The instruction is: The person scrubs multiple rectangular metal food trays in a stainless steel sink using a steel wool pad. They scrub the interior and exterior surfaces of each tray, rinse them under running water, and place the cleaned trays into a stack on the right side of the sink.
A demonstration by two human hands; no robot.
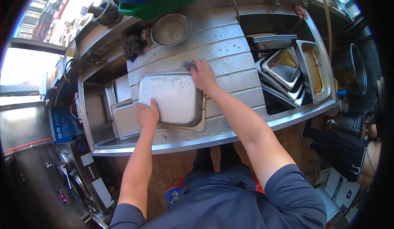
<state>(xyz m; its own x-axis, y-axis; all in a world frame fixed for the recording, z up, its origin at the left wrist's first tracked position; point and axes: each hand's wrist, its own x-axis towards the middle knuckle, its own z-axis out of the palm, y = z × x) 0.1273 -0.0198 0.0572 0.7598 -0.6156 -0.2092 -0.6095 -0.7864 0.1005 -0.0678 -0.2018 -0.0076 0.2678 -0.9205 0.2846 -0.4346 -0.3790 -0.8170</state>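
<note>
An upside-down stainless steel food pan with suds on its base lies on the grooved steel drainboard. My left hand rests on the pan's left side, thumb on its base, fingers at its edge; whether it grips the rim I cannot tell. My right hand holds a steel wool scourer at the pan's far right corner. Beyond the pan stands a round metal bowl of cloudy liquid. Left of the bowl lies a dark, matted scouring pad.
The left sink holds metal pans. Soiled pans are stacked in the right sink, with a long stained pan at its right side. Blue and green plastic basins stand behind. Another person is at the right.
</note>
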